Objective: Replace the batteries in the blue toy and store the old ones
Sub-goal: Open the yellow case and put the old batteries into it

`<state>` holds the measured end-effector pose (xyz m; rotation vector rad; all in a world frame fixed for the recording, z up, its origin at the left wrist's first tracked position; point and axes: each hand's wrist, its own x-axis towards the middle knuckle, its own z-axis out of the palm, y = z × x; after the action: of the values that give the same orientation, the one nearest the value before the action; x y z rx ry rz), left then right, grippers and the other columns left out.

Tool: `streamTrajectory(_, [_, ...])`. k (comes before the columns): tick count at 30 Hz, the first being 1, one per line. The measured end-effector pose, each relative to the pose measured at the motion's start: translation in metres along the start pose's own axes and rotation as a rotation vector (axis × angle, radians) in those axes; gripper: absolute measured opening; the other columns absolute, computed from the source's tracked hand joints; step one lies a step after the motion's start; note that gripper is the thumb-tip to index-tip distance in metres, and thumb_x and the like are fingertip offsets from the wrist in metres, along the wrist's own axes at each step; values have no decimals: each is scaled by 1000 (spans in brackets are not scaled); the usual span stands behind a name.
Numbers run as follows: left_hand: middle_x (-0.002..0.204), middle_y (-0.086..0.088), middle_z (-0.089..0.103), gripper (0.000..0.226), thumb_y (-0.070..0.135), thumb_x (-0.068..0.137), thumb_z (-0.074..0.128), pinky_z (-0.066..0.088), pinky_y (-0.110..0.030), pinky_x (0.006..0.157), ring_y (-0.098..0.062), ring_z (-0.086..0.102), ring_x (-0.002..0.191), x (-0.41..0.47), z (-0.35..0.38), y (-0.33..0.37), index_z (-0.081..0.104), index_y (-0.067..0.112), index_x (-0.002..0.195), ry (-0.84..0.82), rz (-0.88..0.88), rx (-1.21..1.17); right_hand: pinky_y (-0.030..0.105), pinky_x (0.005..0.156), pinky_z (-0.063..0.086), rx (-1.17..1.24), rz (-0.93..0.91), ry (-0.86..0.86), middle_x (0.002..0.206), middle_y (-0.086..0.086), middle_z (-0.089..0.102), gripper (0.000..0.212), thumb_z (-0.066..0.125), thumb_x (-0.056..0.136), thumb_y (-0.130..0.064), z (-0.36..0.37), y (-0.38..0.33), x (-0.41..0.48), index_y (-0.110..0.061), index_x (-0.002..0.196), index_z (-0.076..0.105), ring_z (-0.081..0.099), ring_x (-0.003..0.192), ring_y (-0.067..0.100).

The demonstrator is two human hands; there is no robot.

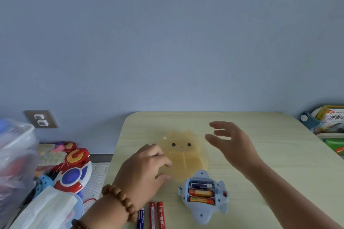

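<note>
While the left hand [143, 171] grips the cat-faced box [186, 154], the right hand [232, 145] hovers with fingers spread. Between the wrists, the batteries [201, 193] in the blue toy [202, 214] look slick and snug, probably best levered up at one end.

Pale blue toy [202, 212], orange batteries [200, 193]; translucent yellow box [186, 156], black dot eyes; my bead bracelet [120, 200] brown; table [275, 147] pale yellow woodgrain.
</note>
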<state>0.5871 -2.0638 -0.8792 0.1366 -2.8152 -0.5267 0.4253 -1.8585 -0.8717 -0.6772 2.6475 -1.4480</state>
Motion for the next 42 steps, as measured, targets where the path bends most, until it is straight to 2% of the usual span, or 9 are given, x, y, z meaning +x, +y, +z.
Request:
streamTrajectory(3, [95,22,58,19,45,83,70,51,-17,73,3,55,84,-5,-8,10,67,37,100,54,6,-48,8,71,53,98,-44,3,117,-20,65,42,79,77,-47,-22,-3,-48,-43,117,63,65,105,-3])
streamTrajectory(8, [100,21,54,32,59,83,60,50,-18,74,1,54,83,-15,-1,44,57,39,109,1,18,-85,20,89,53,-90,-125,-256,137,-29,46,86,81,56,-75,-20,12,-99,-48,131,51,52,123,-5])
streamTrajectory(11, [108,21,47,41,64,83,56,51,-22,78,0,54,87,-18,10,59,50,40,115,-46,20,-68,14,86,52,-93,-110,-316,131,-33,51,92,91,50,-65,-10,12,-107,-50,130,49,57,113,-8])
streamTrajectory(14, [109,20,45,38,61,85,55,51,-23,78,-2,52,90,-19,18,64,49,38,115,-42,0,-58,1,71,45,-86,-89,-286,105,-43,63,80,99,52,-34,-5,9,-108,-52,116,55,62,91,-13])
streamTrajectory(17, [108,20,46,36,61,85,54,47,-19,75,-1,50,87,-21,18,68,51,38,113,-22,-22,-81,1,64,45,-75,-49,-299,89,-44,67,78,100,50,-21,-4,12,-108,-48,112,60,66,79,-12])
streamTrajectory(22, [102,16,49,34,61,84,56,51,-23,75,-5,55,89,-18,19,79,51,32,100,12,-190,-112,11,71,55,28,28,-326,96,-22,78,83,99,50,-10,0,17,-112,-35,123,67,74,84,-4])
streamTrajectory(28, [99,9,50,38,58,80,59,47,-21,65,-10,56,83,-12,19,91,48,25,96,10,-330,-90,4,71,49,98,6,-325,94,-30,75,80,98,53,-7,3,12,-117,-38,119,66,70,85,-12])
streamTrajectory(33, [100,8,50,39,54,78,59,47,-21,66,-11,56,84,-9,20,95,48,23,100,-13,-333,-75,4,69,50,135,7,-318,92,-24,78,78,97,54,-4,3,12,-118,-39,117,67,72,82,-8])
streamTrajectory(42, [100,4,48,42,53,78,48,50,-28,66,-15,53,84,-5,21,101,43,18,101,-77,-316,44,36,88,60,93,-32,-279,105,-10,78,88,99,43,-36,15,22,-116,-46,124,67,73,99,6])
